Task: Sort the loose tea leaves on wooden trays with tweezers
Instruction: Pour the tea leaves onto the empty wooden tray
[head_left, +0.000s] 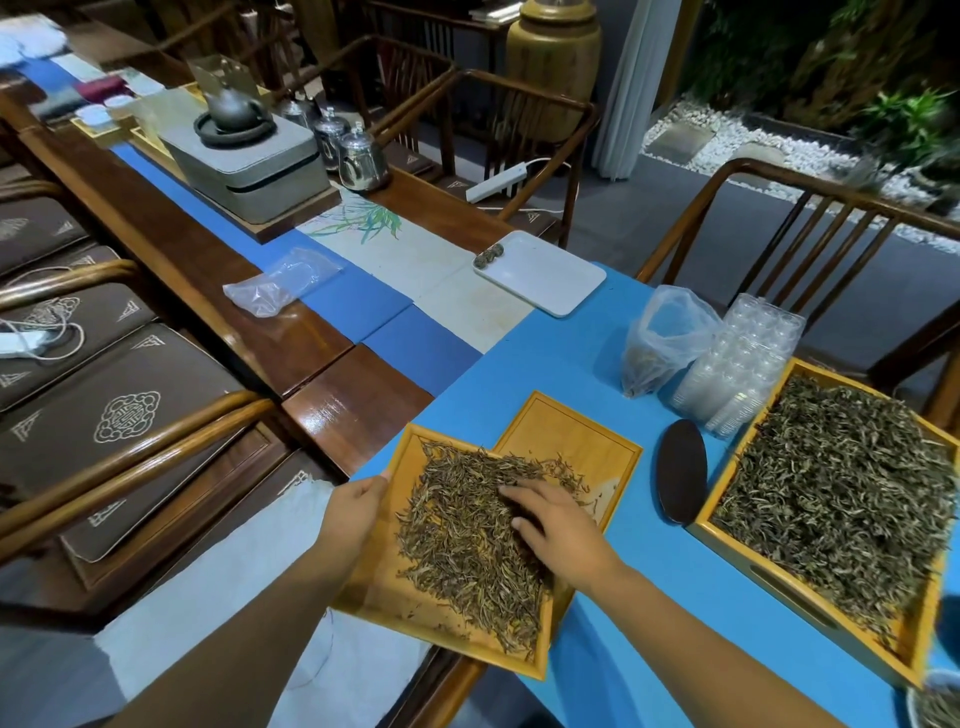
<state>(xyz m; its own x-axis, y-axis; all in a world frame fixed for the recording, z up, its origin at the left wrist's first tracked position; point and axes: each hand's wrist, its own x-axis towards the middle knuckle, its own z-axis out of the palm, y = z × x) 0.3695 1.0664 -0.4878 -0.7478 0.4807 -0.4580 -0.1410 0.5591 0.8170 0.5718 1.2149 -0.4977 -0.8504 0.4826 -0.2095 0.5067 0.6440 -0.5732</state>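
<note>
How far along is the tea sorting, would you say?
Early, it seems. The second small tray looks bare, so little looks sorted. In hand: the left hand grips the near tray while the right hand spreads its leaves bare-fingered; no tweezers visible. Left: that pile and the full large tray.

There is one camera, worn on the person's head. It looks forward and down at the bench (597, 364), close to the two arms that reach in from the bottom of the frame. The wide lens bends the edges. The near tray (395, 597) sits low in the middle; chairs fill the left and upper right.
</note>
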